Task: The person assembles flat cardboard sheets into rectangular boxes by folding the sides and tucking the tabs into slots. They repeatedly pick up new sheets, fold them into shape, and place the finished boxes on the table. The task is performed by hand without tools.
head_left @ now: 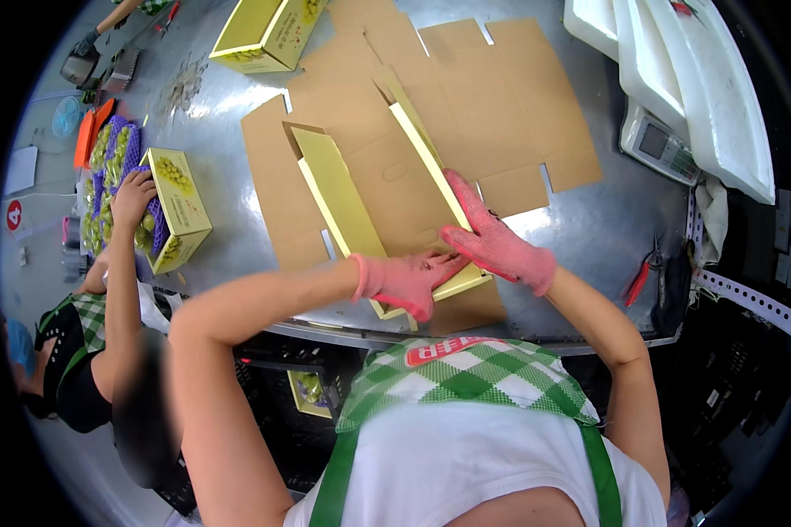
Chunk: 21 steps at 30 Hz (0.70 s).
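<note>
There lay the half-folded yellow carton (400, 195) on brown cardboard (518, 97)! The right hand (497, 244), fingers together, hugged its right wall (426, 156); the left hand (404, 279), thumb splayed, was at the near end (461, 284), finger spacing unclear.

The bench (606, 228) is shiny grey metal. On it lie flattened cardboard (510, 97), a yellow fruit box (185, 215) and red-handled pliers (639, 283).

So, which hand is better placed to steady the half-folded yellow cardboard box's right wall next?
Probably right: the pink-gloved right hand lies along that wall; the pink-gloved left hand is at the near end.
</note>
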Motion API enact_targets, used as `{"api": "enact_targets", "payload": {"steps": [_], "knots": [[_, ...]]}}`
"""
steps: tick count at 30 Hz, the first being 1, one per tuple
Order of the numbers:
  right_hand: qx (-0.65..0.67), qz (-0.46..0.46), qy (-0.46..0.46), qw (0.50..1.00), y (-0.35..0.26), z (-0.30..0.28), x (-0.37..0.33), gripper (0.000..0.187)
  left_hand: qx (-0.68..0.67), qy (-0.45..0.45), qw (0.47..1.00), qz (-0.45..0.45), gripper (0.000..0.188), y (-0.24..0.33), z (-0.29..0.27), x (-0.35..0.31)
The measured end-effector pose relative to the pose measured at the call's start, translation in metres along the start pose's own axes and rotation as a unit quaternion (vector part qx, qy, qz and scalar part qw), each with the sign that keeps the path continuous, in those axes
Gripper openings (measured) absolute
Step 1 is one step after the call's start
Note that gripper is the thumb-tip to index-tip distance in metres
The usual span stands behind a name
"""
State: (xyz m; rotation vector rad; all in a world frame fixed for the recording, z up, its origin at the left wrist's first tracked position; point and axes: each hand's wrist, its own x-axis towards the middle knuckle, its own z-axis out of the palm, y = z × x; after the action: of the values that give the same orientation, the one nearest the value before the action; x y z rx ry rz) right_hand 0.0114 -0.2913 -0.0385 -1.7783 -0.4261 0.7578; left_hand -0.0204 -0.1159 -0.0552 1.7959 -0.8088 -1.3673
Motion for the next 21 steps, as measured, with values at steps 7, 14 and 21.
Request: {"api": "enact_targets", "payload": {"steps": [7, 14, 21], "knots": [[0.089, 0.015, -0.032, 0.995, 0.004, 0.002, -0.008, 0.066, 0.018, -0.023, 0.999, 0.040, 0.107, 0.016, -0.007, 0.005], [0.037, -0.010, -0.026, 0.999, -0.004, -0.006, -0.005, 0.065, -0.270, 0.007, 0.963, -0.004, 0.086, 0.036, -0.003, 0.003], [0.041, 0.004, 0.005, 0.999, -0.004, 0.002, -0.004, 0.065, -0.356, 0.016, 0.934, -0.015, 0.075, 0.034, 0.009, -0.002]]}}
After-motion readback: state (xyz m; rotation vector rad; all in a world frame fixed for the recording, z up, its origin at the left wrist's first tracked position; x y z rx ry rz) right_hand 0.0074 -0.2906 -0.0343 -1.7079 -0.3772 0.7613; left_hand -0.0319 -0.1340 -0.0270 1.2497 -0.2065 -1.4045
